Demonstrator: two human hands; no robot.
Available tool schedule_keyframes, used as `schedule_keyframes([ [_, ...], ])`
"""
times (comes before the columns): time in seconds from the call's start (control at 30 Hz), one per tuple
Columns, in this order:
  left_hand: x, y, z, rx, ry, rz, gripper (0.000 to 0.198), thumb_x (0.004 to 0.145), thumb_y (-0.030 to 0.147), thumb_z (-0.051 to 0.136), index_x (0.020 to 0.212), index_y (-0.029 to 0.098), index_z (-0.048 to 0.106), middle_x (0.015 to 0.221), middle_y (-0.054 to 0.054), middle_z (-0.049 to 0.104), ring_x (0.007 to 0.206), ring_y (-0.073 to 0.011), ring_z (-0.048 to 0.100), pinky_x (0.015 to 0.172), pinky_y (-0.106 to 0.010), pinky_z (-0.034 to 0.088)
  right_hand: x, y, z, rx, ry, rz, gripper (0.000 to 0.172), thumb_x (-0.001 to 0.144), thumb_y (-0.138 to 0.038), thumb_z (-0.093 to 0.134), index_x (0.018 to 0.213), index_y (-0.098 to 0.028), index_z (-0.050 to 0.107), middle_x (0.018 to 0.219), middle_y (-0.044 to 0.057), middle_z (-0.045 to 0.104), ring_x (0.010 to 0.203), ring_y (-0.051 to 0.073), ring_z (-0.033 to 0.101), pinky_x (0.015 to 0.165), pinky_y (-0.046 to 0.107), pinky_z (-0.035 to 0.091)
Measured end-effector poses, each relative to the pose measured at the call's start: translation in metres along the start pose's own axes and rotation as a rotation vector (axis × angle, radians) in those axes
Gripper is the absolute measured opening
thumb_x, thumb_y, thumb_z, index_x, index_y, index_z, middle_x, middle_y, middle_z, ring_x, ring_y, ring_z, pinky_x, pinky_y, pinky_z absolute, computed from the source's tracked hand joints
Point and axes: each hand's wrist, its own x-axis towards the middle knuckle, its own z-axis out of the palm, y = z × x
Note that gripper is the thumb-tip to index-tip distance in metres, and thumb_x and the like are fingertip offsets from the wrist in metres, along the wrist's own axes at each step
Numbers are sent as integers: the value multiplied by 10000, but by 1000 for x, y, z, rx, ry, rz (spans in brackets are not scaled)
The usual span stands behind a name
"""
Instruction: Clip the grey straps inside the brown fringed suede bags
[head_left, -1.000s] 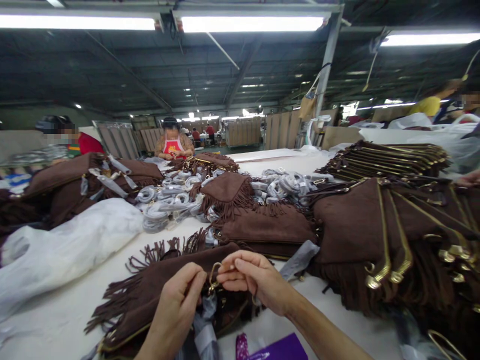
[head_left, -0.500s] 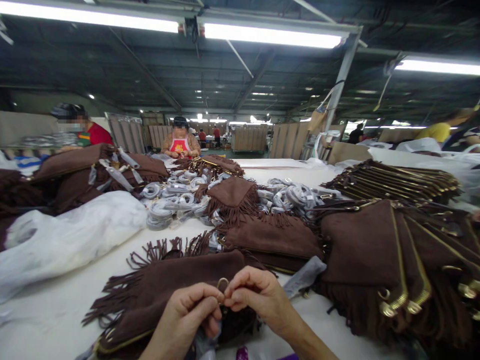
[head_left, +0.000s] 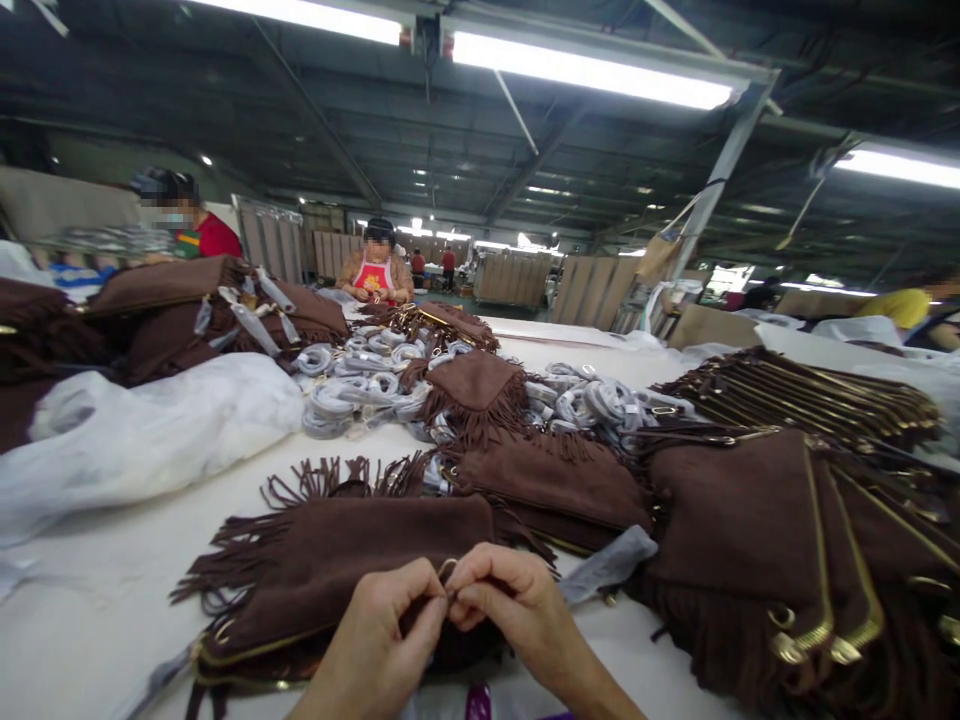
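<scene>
My left hand point(head_left: 390, 632) and my right hand point(head_left: 517, 602) meet fingertip to fingertip at the lower middle, both pinching. A small gold-coloured metal ring point(head_left: 448, 568) pokes up between the fingertips; its lower part is hidden. Just behind them lies a dark brown fringed bag point(head_left: 360, 545) with a gold zipper edge, flat on the white table point(head_left: 82, 610). A piece of grey plastic wrap point(head_left: 609, 565) rests right of my right hand. Something shiny and purple point(head_left: 478, 702) shows between my forearms.
More brown fringed bags point(head_left: 551, 485) and coiled, wrapped straps point(head_left: 360, 385) spread across the middle. Stacked bags with gold zippers point(head_left: 739, 540) crowd the right. White plastic sheeting point(head_left: 165, 430) lies left. A co-worker in a red apron point(head_left: 373, 275) is across the table; another person point(head_left: 214, 235) is farther left.
The view has tilted and shifted slightly. Both hands stay pinched together, the left fingers drawn closer to the right ones. Less of the ring shows above the fingertips.
</scene>
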Motion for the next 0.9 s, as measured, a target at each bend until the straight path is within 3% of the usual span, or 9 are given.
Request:
schedule_keyframes([
  [0.27, -1, -2, 1, 117, -22, 33, 228, 835, 193, 448, 609, 191, 472, 564, 27, 544, 538, -114, 495, 525, -197, 323, -1, 0, 0, -138, -31, -61, 118, 807, -243, 688, 725, -160, 704, 670, -6, 654, 560, 108, 653, 550, 183, 562],
  [0.47, -6, -3, 5, 216, 8, 76, 237, 830, 192, 409, 593, 202, 414, 535, 30, 501, 495, -112, 471, 497, -218, 282, -4, 0, 1, -433, -68, -333, 185, 866, -134, 582, 724, -167, 696, 652, -9, 629, 578, 98, 604, 571, 167, 502],
  [0.6, -3, -4, 10, 174, 17, -26, 232, 809, 197, 414, 577, 204, 406, 529, 32, 491, 508, -119, 461, 508, -220, 304, -2, 0, 1, -531, -58, -387, 205, 886, -140, 580, 707, -171, 675, 640, -17, 628, 592, 96, 592, 589, 167, 465],
  [0.7, 1, -1, 4, 120, -48, -99, 247, 831, 211, 415, 587, 199, 458, 538, 27, 516, 531, -126, 485, 529, -218, 355, 0, -3, 2, -584, -77, -380, 221, 908, -157, 560, 726, -181, 684, 650, -14, 631, 619, 108, 592, 611, 179, 465],
  [0.77, -3, -1, -7, 132, -83, -64, 201, 845, 206, 423, 696, 189, 557, 636, 11, 592, 586, -134, 531, 575, -217, 410, -1, -5, 1, -610, -75, -382, 181, 917, -174, 553, 829, -194, 711, 751, 9, 667, 701, 125, 616, 661, 196, 482],
  [0.83, -14, -8, -19, 232, -72, 49, 201, 835, 211, 473, 970, 194, 620, 906, -37, 676, 740, -161, 600, 681, -235, 474, -2, -7, -2, -603, -17, -383, 167, 917, -187, 547, 974, -206, 704, 866, 25, 683, 701, 125, 625, 676, 211, 498],
  [0.9, -33, -23, -28, 425, -29, 211, 436, 791, 266, 565, 1223, 213, 552, 1175, -96, 640, 938, -229, 616, 790, -291, 505, -4, -8, -6, -592, 101, -376, 180, 927, -199, 519, 1016, -206, 675, 832, 12, 665, 581, 106, 594, 593, 211, 490],
])
